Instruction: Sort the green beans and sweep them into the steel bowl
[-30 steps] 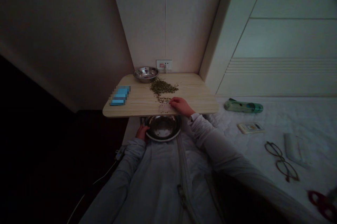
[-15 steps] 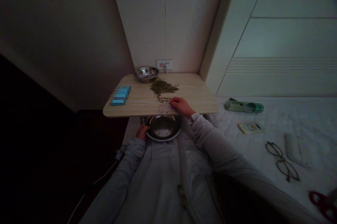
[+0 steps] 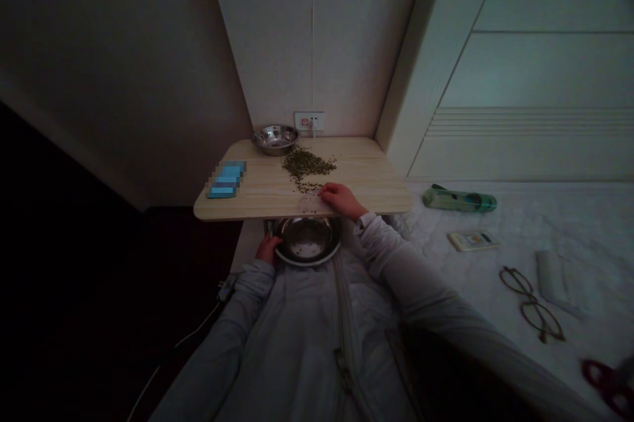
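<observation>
A loose heap of small green beans or seeds (image 3: pixel 304 163) lies on the wooden tabletop (image 3: pixel 257 204). My right hand (image 3: pixel 341 199) is at the front edge, its fingers closed on a thin clear plastic piece (image 3: pixel 307 203) that lies flat, with a few grains on or under it. Just below that edge, a metal bowl (image 3: pixel 308 258) with a few grains in its bottom sits at my lap. My left hand (image 3: pixel 268 248) grips the bowl's left rim. A second metal bowl (image 3: pixel 275 139) stands at the table's back left.
A blurred blue rectangle (image 3: pixel 226 180) lies at the table's left. On the white bed at right are a green bottle (image 3: pixel 458 199), a phone (image 3: pixel 473 240), glasses (image 3: pixel 531 303), a pale case (image 3: pixel 557 283) and red-handled scissors (image 3: pixel 607 386). A wall socket (image 3: pixel 309 121) is behind the table.
</observation>
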Action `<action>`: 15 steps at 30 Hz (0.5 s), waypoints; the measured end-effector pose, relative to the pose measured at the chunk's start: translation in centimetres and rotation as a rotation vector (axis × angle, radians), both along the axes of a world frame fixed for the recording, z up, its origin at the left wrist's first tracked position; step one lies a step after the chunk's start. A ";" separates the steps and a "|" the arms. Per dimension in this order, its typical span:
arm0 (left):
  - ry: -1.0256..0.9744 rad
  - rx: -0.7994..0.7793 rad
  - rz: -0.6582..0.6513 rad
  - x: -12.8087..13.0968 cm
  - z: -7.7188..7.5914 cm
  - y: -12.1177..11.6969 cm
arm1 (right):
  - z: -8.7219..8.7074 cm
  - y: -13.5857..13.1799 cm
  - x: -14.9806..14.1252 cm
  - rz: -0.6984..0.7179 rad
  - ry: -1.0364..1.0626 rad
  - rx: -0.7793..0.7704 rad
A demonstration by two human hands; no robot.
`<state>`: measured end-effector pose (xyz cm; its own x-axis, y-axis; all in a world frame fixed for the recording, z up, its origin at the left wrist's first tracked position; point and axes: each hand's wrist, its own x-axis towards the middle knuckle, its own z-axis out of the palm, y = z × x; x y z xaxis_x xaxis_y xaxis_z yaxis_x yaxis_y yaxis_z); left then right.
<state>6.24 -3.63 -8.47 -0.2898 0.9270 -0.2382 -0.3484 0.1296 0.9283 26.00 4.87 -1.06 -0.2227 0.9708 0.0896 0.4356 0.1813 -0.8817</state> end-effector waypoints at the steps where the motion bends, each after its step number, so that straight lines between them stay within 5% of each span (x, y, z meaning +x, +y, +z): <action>1: -0.015 -0.025 -0.002 0.1 0.2 -0.1 | -0.1 0.0 0.0 0.003 0.000 -0.001; 15: -0.126 -0.078 -0.008 0.4 0.8 -0.2 | 0.0 0.1 0.0 0.054 0.023 -0.031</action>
